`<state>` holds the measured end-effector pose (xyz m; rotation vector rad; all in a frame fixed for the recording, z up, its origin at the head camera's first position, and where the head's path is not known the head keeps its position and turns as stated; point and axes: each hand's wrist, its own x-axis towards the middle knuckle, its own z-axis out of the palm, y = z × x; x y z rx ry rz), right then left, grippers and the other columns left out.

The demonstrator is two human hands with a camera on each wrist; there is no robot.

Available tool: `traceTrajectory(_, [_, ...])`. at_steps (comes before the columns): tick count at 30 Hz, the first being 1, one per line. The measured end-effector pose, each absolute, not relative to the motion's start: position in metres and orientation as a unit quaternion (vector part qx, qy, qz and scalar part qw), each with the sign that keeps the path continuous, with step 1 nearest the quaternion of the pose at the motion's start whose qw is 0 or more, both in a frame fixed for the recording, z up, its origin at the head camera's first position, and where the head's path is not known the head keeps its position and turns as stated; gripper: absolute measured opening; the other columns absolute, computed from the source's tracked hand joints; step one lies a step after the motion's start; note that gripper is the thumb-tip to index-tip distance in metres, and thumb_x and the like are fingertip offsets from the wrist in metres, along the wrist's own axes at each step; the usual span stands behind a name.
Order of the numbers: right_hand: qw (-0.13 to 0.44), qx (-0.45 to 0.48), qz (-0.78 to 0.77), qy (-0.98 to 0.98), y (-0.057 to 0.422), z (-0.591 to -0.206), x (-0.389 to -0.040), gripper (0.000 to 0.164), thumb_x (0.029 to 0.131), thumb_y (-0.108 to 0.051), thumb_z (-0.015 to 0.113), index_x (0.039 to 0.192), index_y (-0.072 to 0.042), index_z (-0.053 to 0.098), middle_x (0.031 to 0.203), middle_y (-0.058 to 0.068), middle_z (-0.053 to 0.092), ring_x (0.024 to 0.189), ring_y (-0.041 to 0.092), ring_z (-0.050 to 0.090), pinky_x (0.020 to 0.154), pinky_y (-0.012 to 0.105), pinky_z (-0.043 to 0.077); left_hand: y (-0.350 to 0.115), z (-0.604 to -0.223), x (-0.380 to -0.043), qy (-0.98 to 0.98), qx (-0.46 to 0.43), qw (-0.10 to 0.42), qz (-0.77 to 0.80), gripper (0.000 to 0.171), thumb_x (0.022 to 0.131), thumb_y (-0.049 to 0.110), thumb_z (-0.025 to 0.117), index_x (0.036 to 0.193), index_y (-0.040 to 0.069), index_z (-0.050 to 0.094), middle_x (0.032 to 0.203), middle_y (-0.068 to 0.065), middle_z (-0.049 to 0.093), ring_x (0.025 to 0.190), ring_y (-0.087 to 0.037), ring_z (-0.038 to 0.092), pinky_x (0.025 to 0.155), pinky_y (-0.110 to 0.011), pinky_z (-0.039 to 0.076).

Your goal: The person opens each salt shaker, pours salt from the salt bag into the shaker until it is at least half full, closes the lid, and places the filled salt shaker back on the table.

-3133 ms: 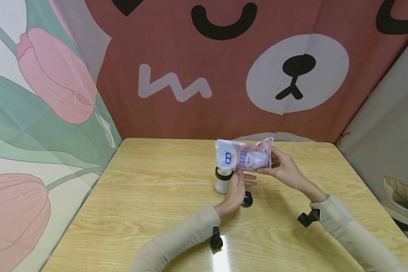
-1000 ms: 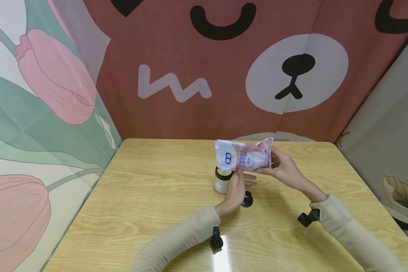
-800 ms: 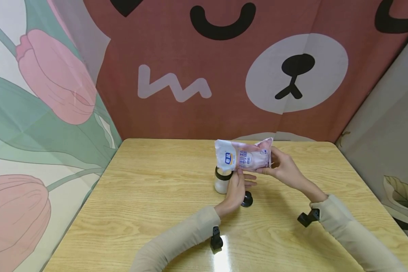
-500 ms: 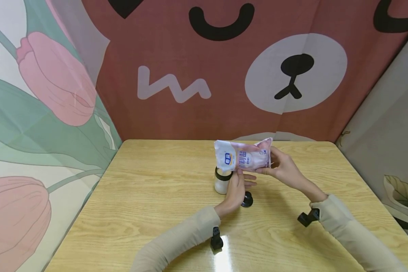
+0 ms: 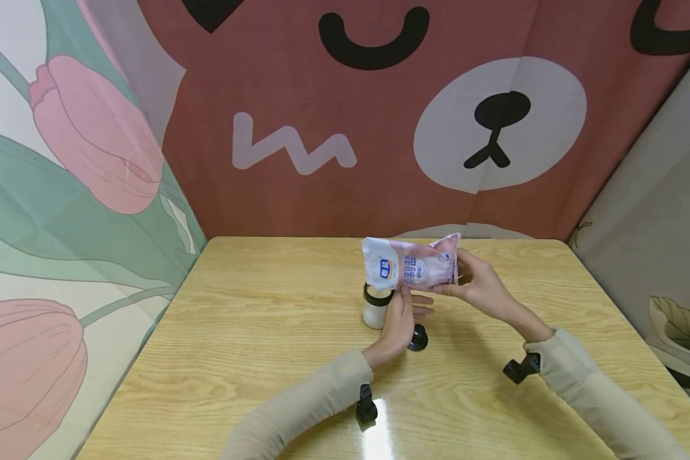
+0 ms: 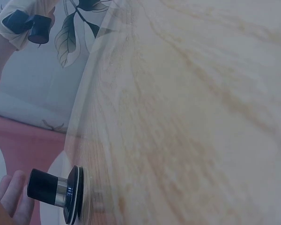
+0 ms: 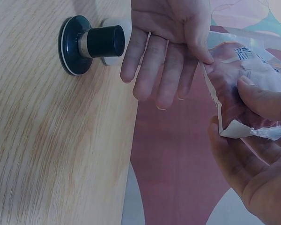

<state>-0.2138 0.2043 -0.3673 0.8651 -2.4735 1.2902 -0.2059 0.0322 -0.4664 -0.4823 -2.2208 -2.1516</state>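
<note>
My right hand (image 5: 483, 285) grips the right end of a pink and white salt bag (image 5: 431, 265), thumb on one side and fingers on the other. The bag lies tilted on its side, its white end over a glass jar (image 5: 375, 316) with a black rim. The bag hides part of the jar's mouth; whitish contents show through the glass. My left hand (image 5: 399, 326) is beside the jar, fingers straight and spread. Its thumb touches the bag's lower edge, as the right wrist view also shows. A black lid with a knob (image 7: 105, 42) sits on the table near the left hand.
The wooden table (image 5: 253, 358) ends at a red cloth backdrop (image 5: 299, 204) with a bear print. Flower-printed cloths hang at the left and right sides. A small black camera sits on each sleeve cuff.
</note>
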Motion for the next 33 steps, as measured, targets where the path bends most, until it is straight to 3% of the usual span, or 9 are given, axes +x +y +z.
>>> traceTrajectory(9, [0.101, 0.293, 0.453, -0.836, 0.22, -0.397, -0.235, 0.057, 0.079, -0.001, 0.083, 0.13, -0.003, 0.055, 0.103, 0.01, 0.067, 0.076, 0.017, 0.067, 0.063, 0.032, 0.058, 0.033, -0.467, -0.206, -0.703, -0.155, 0.004, -0.694, 0.05, 0.111, 0.031, 0.013, 0.123, 0.0, 0.05, 0.105, -0.017, 0.07, 0.092, -0.031, 0.071, 0.083, -0.044, 0.057])
traceTrajectory(24, [0.105, 0.28, 0.436, -0.849, 0.217, -0.395, -0.233, 0.06, 0.077, 0.009, 0.081, 0.13, 0.004, 0.053, 0.103, 0.018, 0.066, 0.077, 0.021, 0.067, 0.064, 0.033, 0.058, 0.033, -0.468, -0.207, -0.704, -0.151, 0.002, -0.694, 0.05, 0.111, 0.032, 0.013, 0.122, 0.001, 0.051, 0.105, -0.015, 0.071, 0.091, -0.028, 0.072, 0.083, -0.044, 0.057])
traceTrajectory(33, [0.099, 0.286, 0.446, -0.842, 0.219, -0.396, -0.235, 0.064, 0.078, 0.003, 0.082, 0.134, -0.001, 0.053, 0.101, 0.013, 0.067, 0.078, 0.018, 0.068, 0.065, 0.033, 0.058, 0.034, -0.467, -0.207, -0.698, -0.151, 0.006, -0.7, 0.05, 0.111, 0.031, 0.013, 0.121, 0.0, 0.051, 0.104, -0.017, 0.071, 0.09, -0.031, 0.072, 0.083, -0.048, 0.057])
